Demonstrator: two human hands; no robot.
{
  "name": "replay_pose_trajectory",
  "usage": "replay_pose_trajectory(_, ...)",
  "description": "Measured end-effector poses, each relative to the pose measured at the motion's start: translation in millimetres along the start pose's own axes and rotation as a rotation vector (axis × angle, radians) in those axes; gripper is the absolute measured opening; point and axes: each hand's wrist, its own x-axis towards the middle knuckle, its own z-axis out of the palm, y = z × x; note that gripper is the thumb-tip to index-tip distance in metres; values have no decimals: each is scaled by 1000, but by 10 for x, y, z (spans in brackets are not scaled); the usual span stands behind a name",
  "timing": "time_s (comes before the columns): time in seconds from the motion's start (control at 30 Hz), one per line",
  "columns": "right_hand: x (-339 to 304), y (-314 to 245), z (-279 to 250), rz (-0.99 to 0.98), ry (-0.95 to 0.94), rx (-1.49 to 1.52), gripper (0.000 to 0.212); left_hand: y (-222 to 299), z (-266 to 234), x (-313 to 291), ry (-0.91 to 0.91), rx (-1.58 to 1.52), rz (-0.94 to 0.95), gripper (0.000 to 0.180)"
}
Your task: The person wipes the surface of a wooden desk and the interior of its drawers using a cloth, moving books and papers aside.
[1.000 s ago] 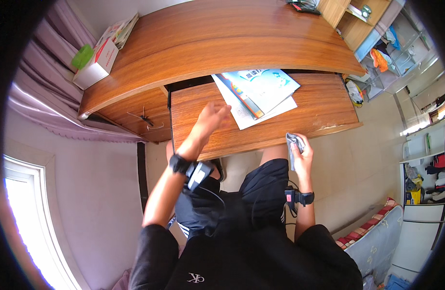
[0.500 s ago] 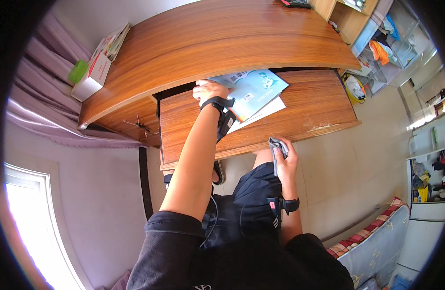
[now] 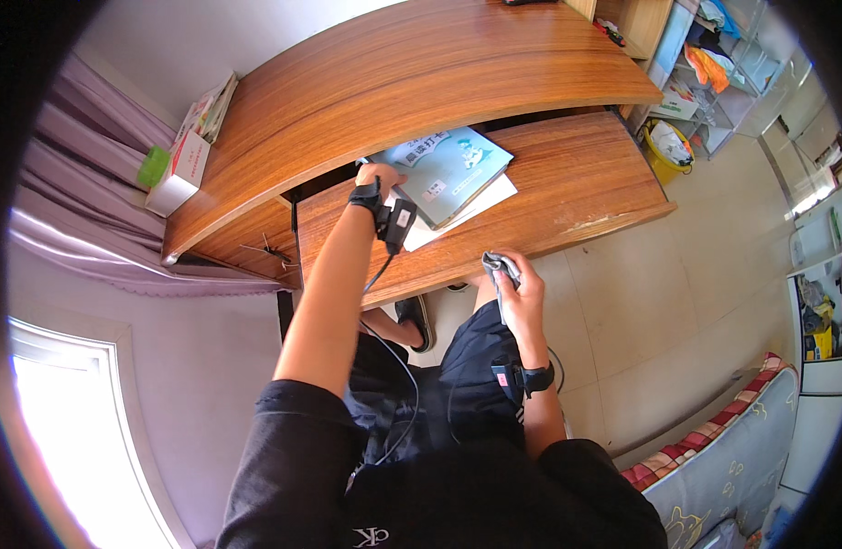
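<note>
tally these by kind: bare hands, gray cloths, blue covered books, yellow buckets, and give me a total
Bare hands: 2, the left hand and the right hand
Gray cloth: 1, held in the right hand
Blue-covered book: 1 visible, on the pulled-out tray
Yellow bucket: 1
Total: 5

Right of the blue book (image 3: 458,183) the pull-out tray (image 3: 577,174) offers open room, while the counter (image 3: 439,82) overhangs its back and the left forearm (image 3: 325,293) crosses its left side.
</note>
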Motion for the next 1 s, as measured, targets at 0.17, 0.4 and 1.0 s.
replay_pose_trajectory(0.17,-32,0,-79,-41,-7,-76,27,-52,-145,-606,-19,-403,-85,37)
replay_pose_trajectory(0.4,-124,-125,8,25,-16,36,27,-55,-523,-1198,-170,-626,-80,42)
replay_pose_trajectory(1.0,-51,-321,7,-5,-54,-77,22,-836,-1000,-2481,-286,-986,-41,50)
